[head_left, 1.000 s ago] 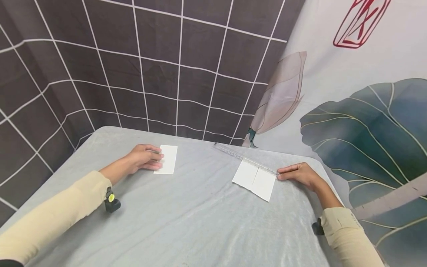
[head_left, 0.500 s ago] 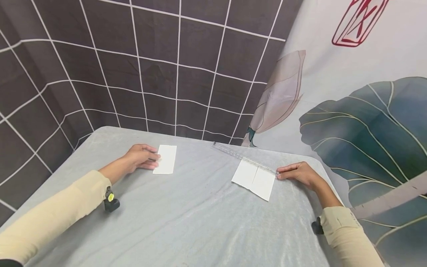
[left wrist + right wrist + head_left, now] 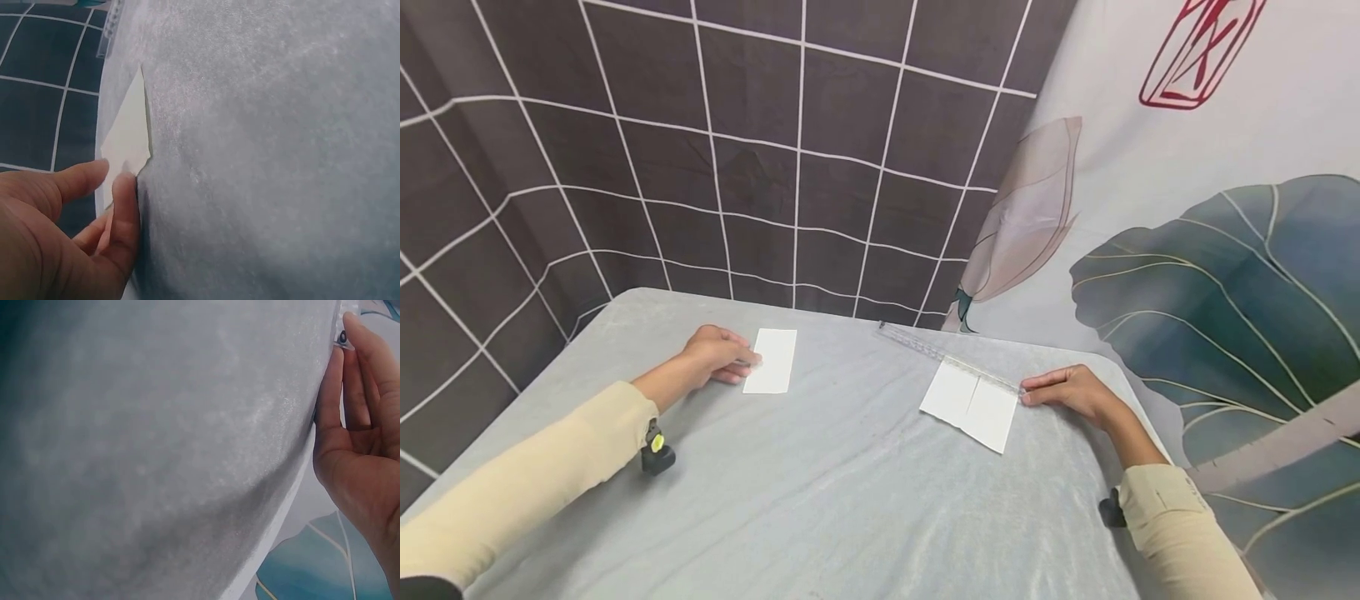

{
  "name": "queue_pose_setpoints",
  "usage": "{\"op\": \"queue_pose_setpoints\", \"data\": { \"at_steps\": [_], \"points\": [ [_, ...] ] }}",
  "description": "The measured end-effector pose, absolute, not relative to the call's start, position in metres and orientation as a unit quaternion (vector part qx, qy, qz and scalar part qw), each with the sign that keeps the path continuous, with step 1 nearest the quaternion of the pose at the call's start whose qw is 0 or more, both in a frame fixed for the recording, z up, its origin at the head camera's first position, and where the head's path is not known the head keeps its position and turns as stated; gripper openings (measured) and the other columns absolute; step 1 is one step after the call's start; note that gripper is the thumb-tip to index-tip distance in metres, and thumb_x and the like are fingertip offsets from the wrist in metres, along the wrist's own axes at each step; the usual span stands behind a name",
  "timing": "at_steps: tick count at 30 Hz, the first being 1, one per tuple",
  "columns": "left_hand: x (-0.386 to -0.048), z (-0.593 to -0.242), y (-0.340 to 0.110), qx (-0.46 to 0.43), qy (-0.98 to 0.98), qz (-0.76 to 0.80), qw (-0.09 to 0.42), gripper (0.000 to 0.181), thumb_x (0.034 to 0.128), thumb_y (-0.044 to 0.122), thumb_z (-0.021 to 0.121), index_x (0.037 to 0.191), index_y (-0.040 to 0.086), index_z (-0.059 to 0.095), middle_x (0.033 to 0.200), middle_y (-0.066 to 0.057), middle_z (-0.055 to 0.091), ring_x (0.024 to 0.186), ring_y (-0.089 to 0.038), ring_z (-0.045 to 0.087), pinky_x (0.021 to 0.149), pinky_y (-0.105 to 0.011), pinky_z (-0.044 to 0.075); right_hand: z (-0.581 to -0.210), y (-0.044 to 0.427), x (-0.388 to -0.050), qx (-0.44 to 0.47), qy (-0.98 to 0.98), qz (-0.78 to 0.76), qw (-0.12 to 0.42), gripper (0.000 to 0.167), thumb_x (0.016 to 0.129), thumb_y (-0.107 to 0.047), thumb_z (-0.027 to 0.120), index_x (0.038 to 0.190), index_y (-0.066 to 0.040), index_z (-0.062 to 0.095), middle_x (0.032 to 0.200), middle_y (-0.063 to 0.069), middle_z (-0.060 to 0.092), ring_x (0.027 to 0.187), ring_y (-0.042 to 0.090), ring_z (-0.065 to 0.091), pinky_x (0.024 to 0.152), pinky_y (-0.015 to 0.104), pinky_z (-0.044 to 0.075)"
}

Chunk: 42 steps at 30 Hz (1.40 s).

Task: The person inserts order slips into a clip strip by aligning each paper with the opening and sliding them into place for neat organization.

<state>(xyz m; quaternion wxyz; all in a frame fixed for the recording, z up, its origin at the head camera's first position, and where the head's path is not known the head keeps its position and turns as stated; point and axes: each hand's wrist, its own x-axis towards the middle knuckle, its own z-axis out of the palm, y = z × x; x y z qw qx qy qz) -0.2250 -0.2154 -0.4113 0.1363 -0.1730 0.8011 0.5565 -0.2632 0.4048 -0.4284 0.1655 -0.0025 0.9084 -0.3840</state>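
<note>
At the left of the head view, a small white paper piece [image 3: 773, 361] lies on the cloth. My left hand [image 3: 713, 357] is at its left edge, fingers loosely bent and fingertips at the paper [image 3: 130, 134]; in the left wrist view a gap shows between thumb and forefinger. On the right, a clear ruler [image 3: 917, 342] lies slanted along the top edge of a larger white paper [image 3: 973, 404] with a line down its middle. My right hand [image 3: 1070, 393] pinches the ruler's right end between thumb and fingers, seen also in the right wrist view [image 3: 362, 425].
A pale grey cloth [image 3: 820, 492] covers the table. Behind it hangs a dark curtain [image 3: 760, 175] with a white grid, and to the right a pale cloth printed with large leaves [image 3: 1225, 283].
My left hand has drawn back slightly to the left, so its fingers cover less of the small paper. The right hand, ruler and larger paper look the same.
</note>
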Motion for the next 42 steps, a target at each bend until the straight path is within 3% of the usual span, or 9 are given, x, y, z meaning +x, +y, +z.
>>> {"op": "queue_pose_setpoints", "data": {
  "at_steps": [5, 10, 17, 27, 35, 42],
  "points": [
    [-0.225, -0.408, -0.210, -0.174, 0.827, 0.523, 0.114, 0.050, 0.0905, 0.005, 0.091, 0.132, -0.008, 0.066, 0.079, 0.003, 0.073, 0.064, -0.002, 0.071, 0.061, -0.022, 0.067, -0.429, 0.404, -0.263, -0.001, 0.911, -0.380, 0.161, 0.048, 0.088, -0.038, 0.100, 0.127, -0.014, 0.087, 0.128, -0.002, 0.086, 0.113, -0.002, 0.072, 0.094, 0.018, 0.058],
    [-0.229, -0.411, -0.207, -0.178, 0.858, 0.472, 0.098, 0.053, 0.0843, 0.011, 0.095, 0.129, -0.003, 0.070, 0.073, 0.006, 0.067, 0.061, -0.004, 0.061, 0.056, -0.018, 0.057, -0.431, 0.403, -0.265, -0.003, 0.910, -0.382, 0.159, 0.047, 0.088, -0.037, 0.099, 0.127, -0.014, 0.087, 0.127, -0.003, 0.086, 0.109, -0.006, 0.070, 0.092, 0.016, 0.058],
    [-0.234, -0.415, -0.200, -0.181, 0.873, 0.442, 0.103, 0.055, 0.0818, 0.006, 0.095, 0.131, -0.003, 0.073, 0.079, 0.003, 0.066, 0.055, -0.006, 0.053, 0.053, -0.019, 0.049, -0.431, 0.403, -0.262, -0.001, 0.910, -0.386, 0.153, 0.045, 0.088, -0.035, 0.100, 0.126, -0.013, 0.088, 0.125, -0.002, 0.087, 0.107, -0.005, 0.071, 0.090, 0.016, 0.057],
    [-0.246, -0.420, -0.195, -0.191, 0.876, 0.433, 0.096, 0.048, 0.0806, 0.002, 0.094, 0.125, -0.001, 0.077, 0.096, -0.008, 0.074, 0.057, -0.009, 0.056, 0.054, -0.021, 0.050, -0.428, 0.406, -0.261, 0.003, 0.916, -0.373, 0.146, 0.047, 0.086, -0.041, 0.100, 0.125, -0.017, 0.088, 0.126, -0.002, 0.086, 0.121, 0.006, 0.075, 0.116, 0.045, 0.061],
    [-0.243, -0.414, -0.191, -0.187, 0.877, 0.435, 0.085, 0.046, 0.0834, 0.001, 0.091, 0.128, -0.002, 0.077, 0.105, -0.014, 0.075, 0.060, -0.010, 0.059, 0.056, -0.021, 0.053, -0.427, 0.407, -0.263, -0.001, 0.915, -0.377, 0.147, 0.046, 0.088, -0.039, 0.099, 0.127, -0.016, 0.088, 0.127, -0.003, 0.086, 0.116, 0.000, 0.073, 0.098, 0.023, 0.058],
    [-0.233, -0.412, -0.189, -0.176, 0.876, 0.440, 0.087, 0.044, 0.0896, 0.002, 0.085, 0.132, -0.005, 0.075, 0.106, -0.014, 0.075, 0.062, -0.008, 0.055, 0.056, -0.020, 0.051, -0.430, 0.404, -0.260, -0.004, 0.911, -0.385, 0.150, 0.045, 0.089, -0.034, 0.099, 0.127, -0.014, 0.087, 0.127, 0.000, 0.086, 0.116, 0.002, 0.075, 0.095, 0.022, 0.060]
  ]
}}
